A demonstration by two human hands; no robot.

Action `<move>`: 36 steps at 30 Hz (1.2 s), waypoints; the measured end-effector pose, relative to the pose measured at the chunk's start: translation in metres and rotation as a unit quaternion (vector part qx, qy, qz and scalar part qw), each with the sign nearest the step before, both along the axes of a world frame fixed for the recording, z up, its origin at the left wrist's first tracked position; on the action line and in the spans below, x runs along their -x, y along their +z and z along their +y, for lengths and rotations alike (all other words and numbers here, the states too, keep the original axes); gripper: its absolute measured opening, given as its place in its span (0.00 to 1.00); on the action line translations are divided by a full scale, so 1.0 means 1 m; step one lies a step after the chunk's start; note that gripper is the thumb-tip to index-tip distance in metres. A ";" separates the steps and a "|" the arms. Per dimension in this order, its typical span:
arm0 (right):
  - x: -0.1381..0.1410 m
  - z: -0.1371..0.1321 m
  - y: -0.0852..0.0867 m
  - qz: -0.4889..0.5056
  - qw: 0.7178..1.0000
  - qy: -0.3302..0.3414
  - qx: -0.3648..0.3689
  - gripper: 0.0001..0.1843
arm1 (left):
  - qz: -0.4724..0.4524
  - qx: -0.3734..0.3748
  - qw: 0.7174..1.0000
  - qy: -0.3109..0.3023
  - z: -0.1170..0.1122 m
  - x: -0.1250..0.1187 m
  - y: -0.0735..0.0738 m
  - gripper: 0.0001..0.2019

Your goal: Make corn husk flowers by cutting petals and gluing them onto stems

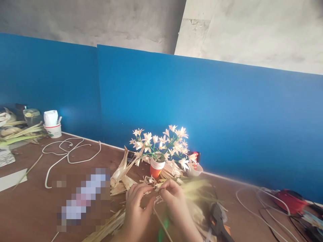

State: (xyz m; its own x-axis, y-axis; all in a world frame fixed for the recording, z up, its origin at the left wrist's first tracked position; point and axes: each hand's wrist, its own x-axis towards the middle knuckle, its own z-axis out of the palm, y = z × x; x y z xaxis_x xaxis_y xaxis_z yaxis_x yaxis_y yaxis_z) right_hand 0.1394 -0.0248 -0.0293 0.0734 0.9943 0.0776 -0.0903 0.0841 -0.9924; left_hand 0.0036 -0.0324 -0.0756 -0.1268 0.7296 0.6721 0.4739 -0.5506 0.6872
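Note:
Low in the middle of the view, my left hand (137, 208) has its fingers curled toward my right hand. The thumb and forefinger of my right hand (175, 203) are pinched together. Whatever small pale piece lies between the fingertips is too blurred to name. Thin shreds of dried corn husk (158, 199) show beneath the fingers. Just beyond my hands stands an orange-and-white paper cup (155, 168) holding pale husk flowers (161, 145) on green stems. Broad dried husks (122, 171) lie around the cup, and longer husk strips (108, 227) reach toward my left forearm.
A dark glue gun (217, 222) lies right of my right forearm. White cables (67, 153) loop at left, and more cables sit near a red object (289, 201) at right. A white tub (52, 130) stands at the back left. A blue panel (202, 111) borders the brown table (30, 215).

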 end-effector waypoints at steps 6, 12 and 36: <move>0.005 0.000 -0.003 0.027 1.000 0.011 0.011 0.04 | 0.034 0.009 0.999 0.015 0.000 0.000 -0.002 0.03; 0.002 0.000 -0.001 0.000 1.000 0.000 -0.002 0.05 | 0.027 0.039 0.999 -0.009 0.000 0.000 -0.002 0.06; -0.012 0.003 -0.005 -0.157 0.987 -0.008 -0.035 0.10 | -0.168 0.196 0.965 -0.041 0.011 0.007 0.005 0.15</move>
